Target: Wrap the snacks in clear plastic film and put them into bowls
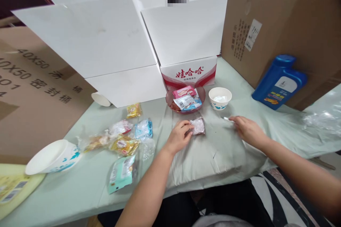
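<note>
Several wrapped snacks, a bright pink packet (184,92) among them, lie in the translucent pink bowl (169,100); more snack packets (124,144) lie outside, spread left of it. The purple-and-white packet (198,126) rests on the tablecloth (87,191), just on the bowl's near side, and looks unopened, though its underside is hidden. The left hand (180,136) is partly closed, thumb and fingers pinching that packet's left edge. The right hand (246,129), right of the bowl and nearer the wearer, curls around a slim pale tool (226,118), too small and blurred to identify.
</note>
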Motion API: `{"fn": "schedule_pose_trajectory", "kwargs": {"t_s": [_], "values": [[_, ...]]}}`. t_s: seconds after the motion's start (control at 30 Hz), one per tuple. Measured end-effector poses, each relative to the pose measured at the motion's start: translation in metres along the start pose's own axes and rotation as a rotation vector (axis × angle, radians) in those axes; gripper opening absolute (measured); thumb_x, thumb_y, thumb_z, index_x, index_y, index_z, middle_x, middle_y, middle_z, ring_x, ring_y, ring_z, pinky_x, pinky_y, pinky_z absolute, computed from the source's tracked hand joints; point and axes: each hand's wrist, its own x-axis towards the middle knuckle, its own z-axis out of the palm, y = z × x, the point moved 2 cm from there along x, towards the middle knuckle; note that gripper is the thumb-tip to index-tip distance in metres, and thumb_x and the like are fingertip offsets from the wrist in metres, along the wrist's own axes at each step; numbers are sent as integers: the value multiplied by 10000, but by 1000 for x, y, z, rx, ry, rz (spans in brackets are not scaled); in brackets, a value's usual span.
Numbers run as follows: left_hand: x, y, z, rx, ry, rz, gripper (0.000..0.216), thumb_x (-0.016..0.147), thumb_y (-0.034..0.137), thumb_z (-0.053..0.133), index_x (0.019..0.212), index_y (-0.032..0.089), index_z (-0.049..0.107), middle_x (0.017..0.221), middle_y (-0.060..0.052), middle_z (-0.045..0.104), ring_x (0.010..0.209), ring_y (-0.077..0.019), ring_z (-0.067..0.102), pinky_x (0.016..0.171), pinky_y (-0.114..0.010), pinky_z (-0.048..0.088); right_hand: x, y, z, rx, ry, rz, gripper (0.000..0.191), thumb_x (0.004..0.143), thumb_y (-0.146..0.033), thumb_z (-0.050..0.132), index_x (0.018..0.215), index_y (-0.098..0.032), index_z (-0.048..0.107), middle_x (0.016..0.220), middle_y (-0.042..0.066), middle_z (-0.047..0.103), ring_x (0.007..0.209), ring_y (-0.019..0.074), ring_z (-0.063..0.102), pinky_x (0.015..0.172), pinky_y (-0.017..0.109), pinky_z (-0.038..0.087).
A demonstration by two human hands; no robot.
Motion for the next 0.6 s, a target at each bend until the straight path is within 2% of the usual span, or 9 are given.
{"fn": "schedule_pose_trajectory", "kwargs": {"t_s": [0.1, 0.17, 0.27, 0.33, 0.47, 0.53, 0.6], "values": [[0, 3, 5, -72, -11, 19, 185, 855, 214, 616, 1029, 209, 677, 1099, -83, 637, 1073, -217, 594, 959, -381, 491, 28, -40, -1, 59, -29, -132, 477, 860, -27, 377, 1279, -194, 531, 1154, 94, 667, 1004, 215, 621, 845, 342, 483], [-1, 1, 4, -96, -12, 11, 172, 850, 255, 652, 1012, 203, 677, 1084, -84, 643, 1060, -221, 599, 954, -385, 491, 47, -67, 3, 36, -105, -259, 475, 860, -19, 391, 1270, -200, 548, 1178, 95, 659, 994, 224, 611, 822, 352, 460], [-2, -3, 1, -114, -7, -10, 180, 837, 278, 679, 996, 194, 673, 1066, -84, 646, 1045, -221, 605, 942, -381, 495, 64, -83, 9, -25, -212, -364, 418, 850, -31, 446, 1205, -188, 602, 1102, 103, 680, 921, 228, 604, 764, 349, 422], [-3, -6, 1, -115, -6, -25, 178, 831, 245, 678, 1002, 196, 670, 1069, -80, 642, 1043, -215, 607, 939, -377, 495, 65, -73, 10, -45, -239, -352, 404, 836, -25, 466, 1171, -187, 623, 1053, 99, 690, 893, 220, 599, 752, 341, 398], [-3, -5, 2, -101, 26, -38, 166, 821, 278, 693, 969, 208, 668, 1062, -74, 634, 1041, -220, 602, 942, -386, 491, 46, -22, 4, -91, -271, -183, 432, 788, 15, 463, 1110, -200, 654, 971, 79, 702, 883, 218, 608, 758, 339, 391], [-1, -1, 4, -110, 61, -46, 273, 782, 349, 738, 1000, 210, 651, 1097, -84, 623, 1058, -237, 594, 942, -398, 490, 37, -4, 0, -117, -283, -100, 399, 780, 12, 463, 1042, -199, 676, 958, 85, 701, 898, 234, 615, 769, 355, 411], [0, 4, 7, -133, 67, -66, 504, 706, 407, 800, 1128, 215, 602, 1148, -95, 610, 1065, -253, 592, 921, -404, 501, 36, -2, -2, -80, -226, -71, 324, 809, -28, 474, 984, -195, 689, 1020, 105, 693, 945, 254, 612, 801, 384, 443]]}}
